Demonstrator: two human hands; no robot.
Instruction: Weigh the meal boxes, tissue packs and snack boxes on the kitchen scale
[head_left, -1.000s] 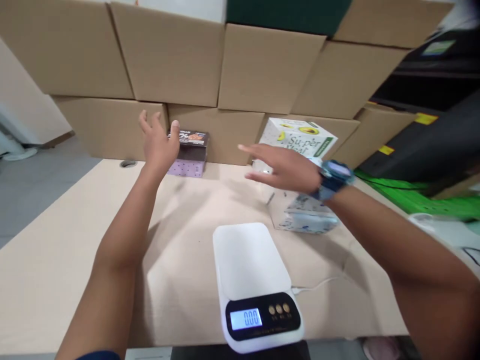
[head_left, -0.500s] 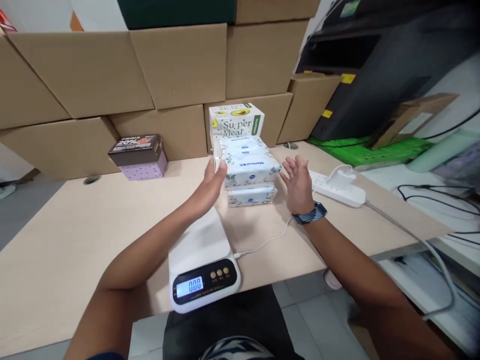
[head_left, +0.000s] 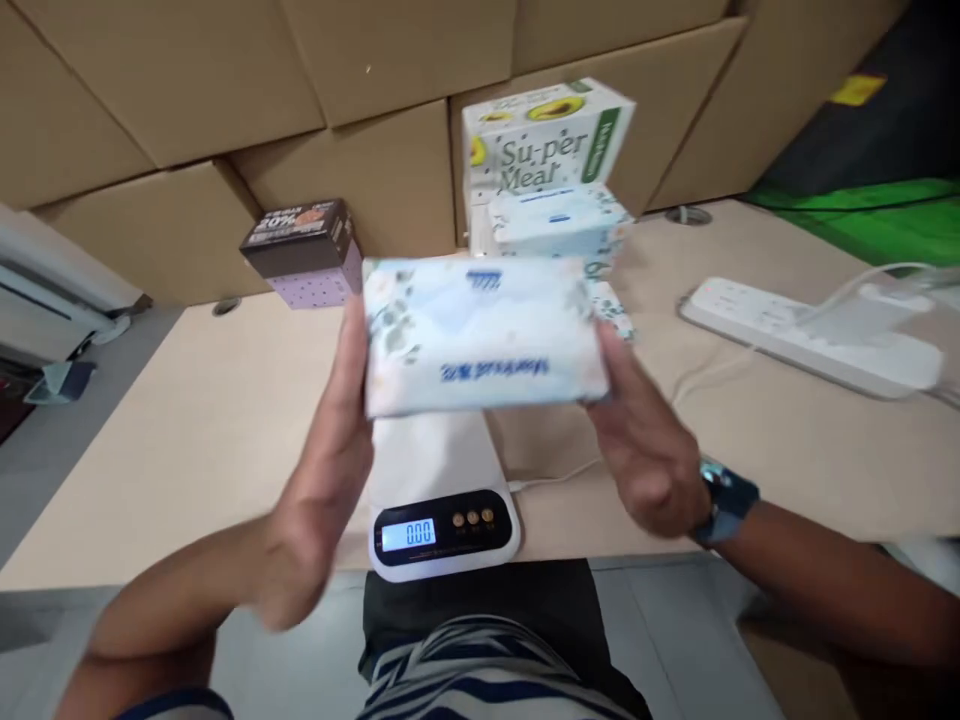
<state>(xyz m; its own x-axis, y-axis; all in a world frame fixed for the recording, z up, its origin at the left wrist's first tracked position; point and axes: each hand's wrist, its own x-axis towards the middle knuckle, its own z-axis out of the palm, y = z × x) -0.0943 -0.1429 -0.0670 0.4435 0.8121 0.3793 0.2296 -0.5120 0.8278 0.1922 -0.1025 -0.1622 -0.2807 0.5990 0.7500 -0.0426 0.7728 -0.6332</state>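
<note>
Both my hands hold a white and pale blue tissue pack in the air above the white kitchen scale. My left hand presses the pack's left end and my right hand, with a blue watch on the wrist, presses its right end. The scale's display reads 0.00 and its platform is bare. Behind the held pack, another tissue pack lies in front of a white "Super Meal" box.
A dark box on a purple dotted box stands at the back left of the beige table. A white power strip with a plugged-in adapter lies at the right. Stacked cardboard boxes wall off the back.
My hands closed on the ends of the top tissue pack and lifted it off the stack toward me, over the scale. The camera tilted down and moved closer.
</note>
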